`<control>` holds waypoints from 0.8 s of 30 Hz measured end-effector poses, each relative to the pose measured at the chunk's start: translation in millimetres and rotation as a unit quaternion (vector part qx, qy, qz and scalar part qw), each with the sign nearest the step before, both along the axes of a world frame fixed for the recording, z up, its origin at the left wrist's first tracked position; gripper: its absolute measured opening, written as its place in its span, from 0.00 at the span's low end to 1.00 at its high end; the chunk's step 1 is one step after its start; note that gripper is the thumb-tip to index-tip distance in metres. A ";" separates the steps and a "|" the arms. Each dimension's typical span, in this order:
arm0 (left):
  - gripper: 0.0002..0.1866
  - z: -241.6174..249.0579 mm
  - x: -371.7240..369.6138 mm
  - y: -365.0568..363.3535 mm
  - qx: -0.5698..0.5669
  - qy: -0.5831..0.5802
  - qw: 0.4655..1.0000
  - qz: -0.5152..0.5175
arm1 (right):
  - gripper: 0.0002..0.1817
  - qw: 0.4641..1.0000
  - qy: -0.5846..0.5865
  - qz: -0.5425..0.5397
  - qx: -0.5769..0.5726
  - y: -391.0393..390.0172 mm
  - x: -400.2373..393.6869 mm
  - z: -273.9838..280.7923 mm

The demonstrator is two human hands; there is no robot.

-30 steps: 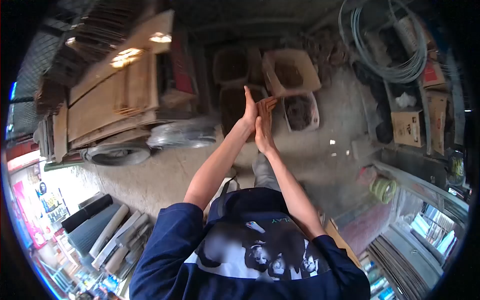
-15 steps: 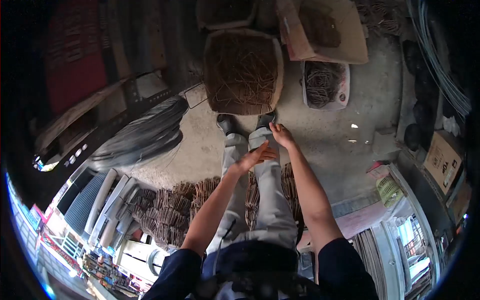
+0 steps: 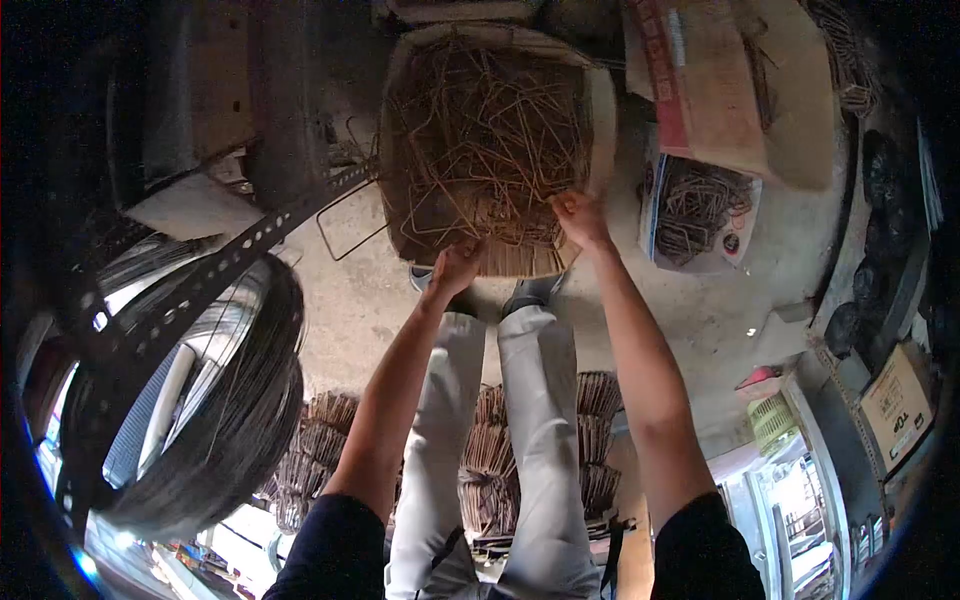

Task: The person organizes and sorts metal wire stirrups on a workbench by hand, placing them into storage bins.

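Note:
A large open cardboard box (image 3: 600, 130) is in front of my feet, heaped with tangled, rusty bent wire pieces (image 3: 480, 120). At the near edge of the heap my left hand (image 3: 458, 266) has its fingers curled against the wires. To its right, my right hand (image 3: 580, 218) is closed, thumb and fingers on wire ends near the box's front right corner. Between both hands lies a denser clump of wires (image 3: 515, 215). The fingertips of both hands are partly hidden.
A smaller box (image 3: 735, 258) of bent wires stands to the right, beneath a tilted carton (image 3: 800, 130). Left are a perforated metal bar (image 3: 270, 222), a protruding wire loop (image 3: 335, 250) and a big wire coil (image 3: 230, 430). Bundled rods (image 3: 490, 455) stand behind my legs.
Both hands have moved forward from above my knees into the front of the large box and closed on wires there. The view has shifted, so the box appears larger and closer.

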State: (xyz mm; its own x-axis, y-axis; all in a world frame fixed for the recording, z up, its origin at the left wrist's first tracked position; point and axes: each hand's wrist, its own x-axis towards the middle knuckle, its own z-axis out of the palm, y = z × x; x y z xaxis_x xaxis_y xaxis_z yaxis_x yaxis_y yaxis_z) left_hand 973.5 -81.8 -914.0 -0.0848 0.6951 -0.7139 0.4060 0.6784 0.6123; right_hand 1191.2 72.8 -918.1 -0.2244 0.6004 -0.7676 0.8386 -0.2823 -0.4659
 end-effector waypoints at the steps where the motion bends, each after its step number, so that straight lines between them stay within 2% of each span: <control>1: 0.23 -5.8 -0.6 0.9 0.031 0.013 0.999 0.009 | 0.21 1.000 -0.003 0.004 -0.001 2.4 -6.3 -13.3; 2: 0.22 -14.0 -0.4 0.1 -0.041 0.002 0.998 0.038 | 0.23 0.999 0.008 0.009 0.035 2.8 -12.4 -26.0; 3: 0.22 -19.0 1.0 -2.8 -0.045 0.000 0.998 0.040 | 0.25 0.997 0.019 0.014 0.070 2.3 -21.7 -29.8; 4: 0.21 -21.6 2.4 -7.5 -0.034 0.006 0.999 0.034 | 0.28 0.997 -0.036 0.051 0.048 4.3 -27.8 -32.2; 5: 0.20 -21.3 3.2 -11.7 -0.024 0.012 0.999 0.028 | 0.28 0.997 -0.037 0.052 0.042 3.8 -34.9 -28.7; 7: 0.19 -16.1 8.9 -22.7 -0.021 0.011 0.999 0.032 | 0.31 0.935 -0.207 0.243 0.155 -1.5 -43.5 -27.3; 9: 0.18 -10.8 10.0 -25.2 -0.015 0.008 0.999 0.037 | 0.32 0.935 -0.203 0.250 0.150 -13.0 -35.3 -50.1; 11: 0.17 -6.2 9.2 -24.3 -0.063 0.013 0.998 -0.010 | 0.33 0.934 -0.198 0.258 0.148 -25.2 -21.6 -71.4; 13: 0.17 0.0 9.8 -19.7 -0.055 0.013 0.998 0.009 | 0.33 0.902 -0.180 0.285 0.269 -29.3 -13.3 -81.6; 14: 0.17 1.9 9.4 -17.1 -0.045 0.013 0.999 0.028 | 0.33 0.902 -0.179 0.285 0.270 -25.8 -15.2 -74.4; 16: 0.17 -8.1 4.6 -16.8 -0.046 0.011 0.999 0.003 | 0.32 0.919 -0.177 0.298 0.188 -16.7 -19.0 -51.1; 18: 0.16 -24.7 2.1 -25.4 -0.045 0.008 0.999 -0.022 | 0.32 0.911 -0.184 0.300 0.215 -17.8 -17.2 -57.8; 20: 0.16 -46.5 1.9 -39.3 0.035 -0.041 0.998 0.041 | 0.31 0.902 -0.192 0.300 0.244 -15.6 -17.3 -57.2; 22: 0.16 -92.3 7.1 -70.7 0.032 -0.069 0.994 0.075 | 0.26 0.892 -0.202 0.314 0.255 -12.2 -25.6 -44.4; 23: 0.16 -104.7 6.9 -76.4 0.025 -0.098 0.989 0.108 | 0.26 0.892 -0.201 0.313 0.259 -14.6 -20.0 -63.4; 24: 0.16 -88.7 3.2 -62.0 0.028 -0.096 0.989 0.108 | 0.23 0.914 -0.184 0.271 0.238 -23.7 -6.3 -100.4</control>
State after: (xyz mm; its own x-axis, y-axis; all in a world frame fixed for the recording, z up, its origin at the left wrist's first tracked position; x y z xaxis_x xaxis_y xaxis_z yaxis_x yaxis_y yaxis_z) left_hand 976.8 -143.7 -1002.8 -0.1013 0.7143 -0.6925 0.1281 0.6996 0.7029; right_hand 1184.9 49.1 -1018.5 -0.3673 0.7632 -0.5316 0.9197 0.3831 -0.0854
